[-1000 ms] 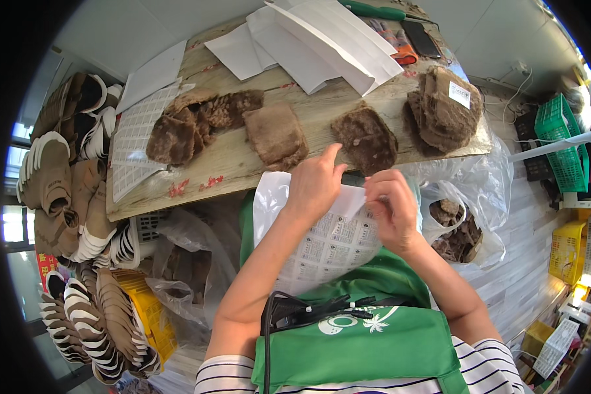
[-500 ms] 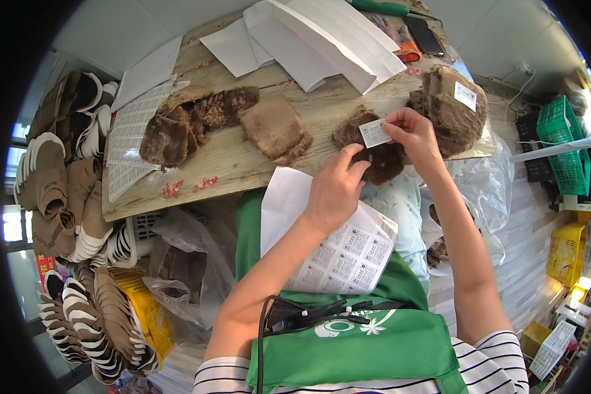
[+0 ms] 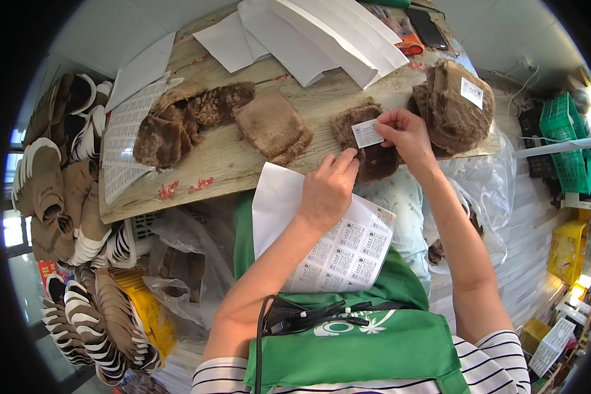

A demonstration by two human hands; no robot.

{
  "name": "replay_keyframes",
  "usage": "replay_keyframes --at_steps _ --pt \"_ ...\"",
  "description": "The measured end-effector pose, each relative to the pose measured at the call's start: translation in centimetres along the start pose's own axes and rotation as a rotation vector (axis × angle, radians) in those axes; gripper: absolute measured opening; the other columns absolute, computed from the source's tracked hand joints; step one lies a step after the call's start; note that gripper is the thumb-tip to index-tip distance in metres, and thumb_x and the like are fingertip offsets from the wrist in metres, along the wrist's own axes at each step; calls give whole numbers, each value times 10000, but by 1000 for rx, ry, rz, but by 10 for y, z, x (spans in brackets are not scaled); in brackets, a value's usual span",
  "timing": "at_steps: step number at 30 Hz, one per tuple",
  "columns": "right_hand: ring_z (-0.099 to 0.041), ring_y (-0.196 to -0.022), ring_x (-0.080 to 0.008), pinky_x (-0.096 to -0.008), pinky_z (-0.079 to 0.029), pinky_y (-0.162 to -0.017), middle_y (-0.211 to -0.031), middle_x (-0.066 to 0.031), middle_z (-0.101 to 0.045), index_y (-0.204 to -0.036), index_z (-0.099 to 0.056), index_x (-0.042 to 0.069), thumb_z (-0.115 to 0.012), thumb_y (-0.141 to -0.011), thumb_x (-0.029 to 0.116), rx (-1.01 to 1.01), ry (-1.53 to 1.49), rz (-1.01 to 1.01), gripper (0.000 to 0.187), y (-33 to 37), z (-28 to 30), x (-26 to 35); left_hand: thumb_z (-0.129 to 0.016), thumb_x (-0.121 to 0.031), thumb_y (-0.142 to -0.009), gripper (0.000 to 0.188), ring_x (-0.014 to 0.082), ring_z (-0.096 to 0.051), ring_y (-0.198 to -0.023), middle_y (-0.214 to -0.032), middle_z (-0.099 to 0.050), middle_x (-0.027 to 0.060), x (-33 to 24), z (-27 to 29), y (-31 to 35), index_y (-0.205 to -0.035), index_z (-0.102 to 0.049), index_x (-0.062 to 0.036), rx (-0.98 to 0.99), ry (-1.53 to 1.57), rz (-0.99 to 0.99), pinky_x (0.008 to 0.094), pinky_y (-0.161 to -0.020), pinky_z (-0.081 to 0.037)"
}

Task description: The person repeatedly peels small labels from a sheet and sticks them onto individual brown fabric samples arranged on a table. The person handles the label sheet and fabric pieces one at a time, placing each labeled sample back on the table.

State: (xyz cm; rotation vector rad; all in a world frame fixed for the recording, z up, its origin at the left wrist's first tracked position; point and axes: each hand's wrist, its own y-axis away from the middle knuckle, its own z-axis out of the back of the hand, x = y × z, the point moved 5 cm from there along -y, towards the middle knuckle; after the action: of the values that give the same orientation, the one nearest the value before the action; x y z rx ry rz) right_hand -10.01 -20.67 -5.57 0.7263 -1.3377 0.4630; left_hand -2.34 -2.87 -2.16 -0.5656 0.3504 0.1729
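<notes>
My right hand (image 3: 407, 139) pinches a small white printed sticker label (image 3: 366, 134) by its right end, over a brown furry piece (image 3: 377, 164) at the table's near edge. My left hand (image 3: 327, 190) is closed, its fingertips at the left edge of that piece; what they grip is hidden. Under the left hand and wrist, a sheet of sticker labels (image 3: 351, 253) lies across my lap, its upper left part bare white. To the right stands a stack of brown furry pieces (image 3: 458, 118) with a label (image 3: 471, 93) on top.
On the wooden table (image 3: 230, 167) lie another furry piece (image 3: 274, 125), a furry heap (image 3: 161, 138), white paper sheets (image 3: 308, 39), a phone (image 3: 427, 28) and a glove (image 3: 408, 44). Brown shoe uppers (image 3: 49, 177) are stacked at left. Clear plastic bags (image 3: 489, 177) hang below the table's right end.
My right hand has brought the label slightly left and down over the furry piece. My left fingers have drawn closer together beside it. The label sheet has shifted slightly.
</notes>
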Motion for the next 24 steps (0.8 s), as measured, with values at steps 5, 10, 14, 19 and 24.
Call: replay_keyframes --at_steps 5,10,14,19,24 --pt "-616 -746 -64 -218 -505 -605 -862 -4 -675 -997 -663 28 -727 -883 85 14 36 -27 142 -1 2 5 -671 -2 -784 158 224 -648 -849 -1102 -669 25 0 0 0 -939 -702 -7 1 12 9 340 -650 -565" --pt "-624 -687 -89 -236 -519 -550 -816 -37 -680 -942 -678 -15 -725 -859 49 -65 149 49 115 -1 -2 5 -678 18 -780 233 248 -659 -890 -1109 -659 56 1 -3 1 -1012 -677 0 12 41 20 352 -677 -576" --pt "-626 -667 -89 -252 -520 -556 -776 -49 -686 -917 -687 -14 -740 -833 56 -133 242 74 122 4 -6 11 -652 43 -783 380 276 -659 -929 -1146 -612 97 0 -6 -1 -1160 -630 11 42 65 52 364 -692 -584" --pt "-673 -688 -147 -315 -535 -624 -772 -87 -714 -916 -698 -4 -768 -787 68 -170 396 152 164 4 -10 14 -611 54 -788 449 302 -652 -942 -1216 -546 140 0 -14 -2 -1236 -594 48 146 6 53 383 -686 -588" --pt "-633 -679 -122 -293 -527 -617 -779 -66 -690 -920 -683 -8 -807 -765 59 -182 609 270 209 5 -14 19 -598 53 -772 430 314 -646 -919 -1287 -533 168 -4 -12 -7 -1201 -609 69 127 -59 28 398 -668 -590"
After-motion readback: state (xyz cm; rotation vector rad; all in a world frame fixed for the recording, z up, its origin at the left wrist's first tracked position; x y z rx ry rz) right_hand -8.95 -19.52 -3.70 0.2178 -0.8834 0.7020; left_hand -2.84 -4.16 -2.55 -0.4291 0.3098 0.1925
